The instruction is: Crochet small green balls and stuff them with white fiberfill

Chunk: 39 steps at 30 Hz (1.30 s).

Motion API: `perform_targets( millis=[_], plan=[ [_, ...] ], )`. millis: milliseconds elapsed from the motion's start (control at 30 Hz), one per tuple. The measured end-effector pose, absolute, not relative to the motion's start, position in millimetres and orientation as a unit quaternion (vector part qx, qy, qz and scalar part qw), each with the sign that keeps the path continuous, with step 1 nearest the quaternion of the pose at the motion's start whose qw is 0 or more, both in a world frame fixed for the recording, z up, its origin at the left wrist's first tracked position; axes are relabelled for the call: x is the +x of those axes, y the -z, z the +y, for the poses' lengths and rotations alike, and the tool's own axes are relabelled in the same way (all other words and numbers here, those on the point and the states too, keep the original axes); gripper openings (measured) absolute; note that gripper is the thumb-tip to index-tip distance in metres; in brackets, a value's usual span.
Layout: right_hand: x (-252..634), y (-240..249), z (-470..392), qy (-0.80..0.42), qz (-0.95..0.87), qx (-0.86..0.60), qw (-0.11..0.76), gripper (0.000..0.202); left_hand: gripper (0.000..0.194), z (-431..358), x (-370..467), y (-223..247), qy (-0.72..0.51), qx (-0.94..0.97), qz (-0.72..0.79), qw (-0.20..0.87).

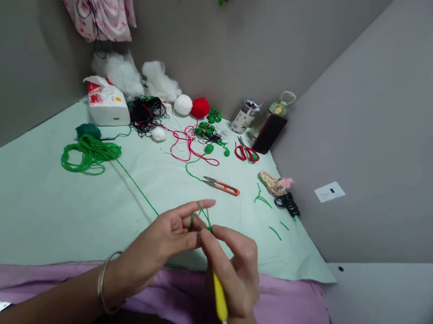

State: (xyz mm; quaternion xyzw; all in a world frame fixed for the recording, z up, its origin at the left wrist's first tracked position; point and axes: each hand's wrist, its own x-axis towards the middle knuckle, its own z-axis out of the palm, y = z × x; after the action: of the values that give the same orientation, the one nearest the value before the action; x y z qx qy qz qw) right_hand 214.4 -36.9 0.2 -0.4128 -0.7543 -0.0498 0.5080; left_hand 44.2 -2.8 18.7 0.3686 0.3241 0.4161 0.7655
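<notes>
Green yarn runs from a loose skein on the left of the table to my left hand. It loops over the raised index finger, while the thumb and other fingers pinch a small green piece of yarn work. My right hand is closed around a crochet hook with a yellow handle. The hook's thin metal shaft rises past the small piece, between the two hands. Fingertips of both hands meet at that piece and partly hide it.
Orange thread snips lie just beyond my hands. Red-handled scissors, a phone, a bottle and a pen cup stand or lie at the back right. Yarn balls, stuffing and a tissue pack line the back.
</notes>
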Motion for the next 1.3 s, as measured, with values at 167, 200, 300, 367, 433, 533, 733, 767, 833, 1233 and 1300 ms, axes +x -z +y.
perform_targets(
  millis=[167,200,300,367,433,533,733,767,833,1233,1300],
  plan=[
    [209.0,-11.1,-32.0,-0.234,-0.586,-0.398,0.666,0.026,0.051,2.2,40.0,-22.9,-0.42,0.309,0.283,0.805],
    [207.6,-13.3,-30.3,-0.281,-0.565,-0.383,0.675,0.024,0.049,2.0,40.0,-23.4,-0.422,0.329,0.278,0.798],
    [205.1,-13.8,-28.0,-0.296,-0.586,-0.384,0.649,0.022,0.044,-0.1,41.6,-22.0,-0.412,0.405,0.285,0.765],
    [206.0,-9.4,-30.0,-0.227,-0.625,-0.408,0.626,0.025,0.044,-1.5,43.2,-20.0,-0.421,0.439,0.318,0.727],
    [208.7,-3.8,-33.9,-0.106,-0.685,-0.427,0.58,0.033,0.05,-2.0,45.0,-18.6,-0.437,0.424,0.335,0.719],
    [212.4,0.0,-37.6,0.015,-0.738,-0.424,0.524,0.04,0.056,-0.2,46.7,-19.1,-0.414,0.32,0.292,0.801],
    [207.1,-11.3,-31.3,-0.248,-0.561,-0.402,0.68,0.023,0.042,4.7,42.3,-21.6,-0.415,0.31,0.286,0.806],
    [206.0,-12.3,-30.2,-0.28,-0.558,-0.394,0.675,0.021,0.042,4.1,41.6,-21.2,-0.419,0.346,0.295,0.786],
    [204.9,-12.8,-28.7,-0.302,-0.565,-0.399,0.656,0.018,0.043,2.1,40.8,-20.0,-0.417,0.414,0.305,0.75],
    [213.8,-16.6,-29.3,-0.37,-0.546,-0.386,0.645,0.021,0.045,0.1,38.9,-19.0,-0.435,0.476,0.336,0.687],
    [214.3,-17.5,-33.1,-0.313,-0.591,-0.402,0.626,0.023,0.046,-0.9,38.5,-19.9,-0.443,0.522,0.361,0.634]
  ],
)
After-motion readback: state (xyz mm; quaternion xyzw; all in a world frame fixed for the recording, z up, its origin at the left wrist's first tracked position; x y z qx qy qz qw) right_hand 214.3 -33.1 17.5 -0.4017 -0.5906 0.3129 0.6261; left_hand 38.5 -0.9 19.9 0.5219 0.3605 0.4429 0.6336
